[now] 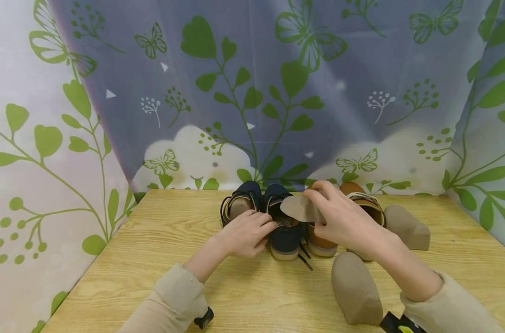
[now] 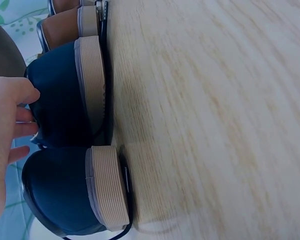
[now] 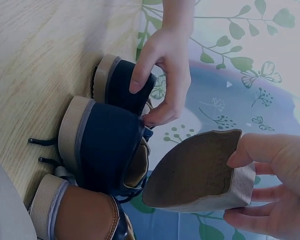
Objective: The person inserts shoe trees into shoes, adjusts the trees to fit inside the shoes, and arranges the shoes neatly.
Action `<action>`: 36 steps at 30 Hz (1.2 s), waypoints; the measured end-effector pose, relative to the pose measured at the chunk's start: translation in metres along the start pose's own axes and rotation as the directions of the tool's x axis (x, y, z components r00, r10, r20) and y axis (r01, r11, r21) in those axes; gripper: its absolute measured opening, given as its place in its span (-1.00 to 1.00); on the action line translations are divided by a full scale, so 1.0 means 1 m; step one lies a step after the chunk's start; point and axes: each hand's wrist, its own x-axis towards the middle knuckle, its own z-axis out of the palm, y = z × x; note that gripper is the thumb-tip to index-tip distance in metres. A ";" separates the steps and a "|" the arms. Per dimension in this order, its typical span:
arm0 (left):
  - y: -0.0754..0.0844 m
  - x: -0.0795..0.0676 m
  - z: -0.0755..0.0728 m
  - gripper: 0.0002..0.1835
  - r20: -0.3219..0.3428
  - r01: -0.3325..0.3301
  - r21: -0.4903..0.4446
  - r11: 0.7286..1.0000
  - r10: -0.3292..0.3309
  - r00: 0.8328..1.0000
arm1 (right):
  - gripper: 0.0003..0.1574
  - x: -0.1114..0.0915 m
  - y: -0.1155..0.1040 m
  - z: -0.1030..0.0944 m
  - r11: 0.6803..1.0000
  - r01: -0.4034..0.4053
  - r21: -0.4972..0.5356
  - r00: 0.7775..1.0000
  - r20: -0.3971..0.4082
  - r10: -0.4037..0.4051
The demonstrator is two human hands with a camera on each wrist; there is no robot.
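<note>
- Above the wooden table [image 1: 256,296], the right hand [image 1: 344,215] clamped thumb and fingers on a taupe shoe form [image 1: 299,209].
- The shoe form was near the opening of a navy shoe [image 1: 285,238].
- The left hand's [image 1: 246,236] fingertips touched that shoe's rim, thumb apart.
- Brown shoes [image 1: 322,243] stood rightward, near two further forms [image 1: 356,286].

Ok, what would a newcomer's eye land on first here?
Probably the leafy backdrop behind the table, then the right hand holding a grey-brown molded insert above a navy shoe. The left hand touches that shoe's rim, and another insert lies in front of the brown shoes.
</note>
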 end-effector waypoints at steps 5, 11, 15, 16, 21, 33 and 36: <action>0.001 -0.001 0.000 -0.64 0.015 0.014 -0.027 1.000 -0.013 1.000 | -0.27 0.002 -0.002 0.003 0.996 0.003 -0.087 1.000 0.007 -0.002; 0.001 -0.003 0.000 -0.64 0.011 0.021 -0.038 0.999 -0.021 1.000 | -0.28 0.005 -0.003 0.005 0.989 0.027 -0.147 1.000 -0.004 -0.028; 0.001 -0.003 0.001 -0.64 -0.010 0.021 -0.048 0.999 -0.021 1.000 | -0.27 0.007 -0.004 0.007 0.992 0.008 -0.123 0.999 0.034 -0.004; 0.001 -0.004 0.001 -0.64 -0.015 0.020 -0.050 0.999 -0.021 1.000 | -0.26 0.008 -0.005 0.007 0.993 0.001 -0.118 0.999 0.044 0.004; 0.001 -0.004 0.002 -0.65 -0.033 0.017 -0.054 0.998 -0.019 0.999 | -0.24 0.011 -0.005 0.010 0.994 -0.014 -0.108 0.997 0.074 0.022; 0.001 -0.005 0.004 -0.68 -0.063 0.008 -0.050 0.999 -0.011 0.998 | -0.25 0.015 -0.003 0.015 0.996 -0.024 -0.085 0.995 0.095 0.032; 0.001 -0.005 0.004 -0.68 -0.064 0.006 -0.048 0.999 -0.009 0.998 | -0.24 0.015 -0.003 0.017 0.997 -0.023 -0.079 0.995 0.096 0.031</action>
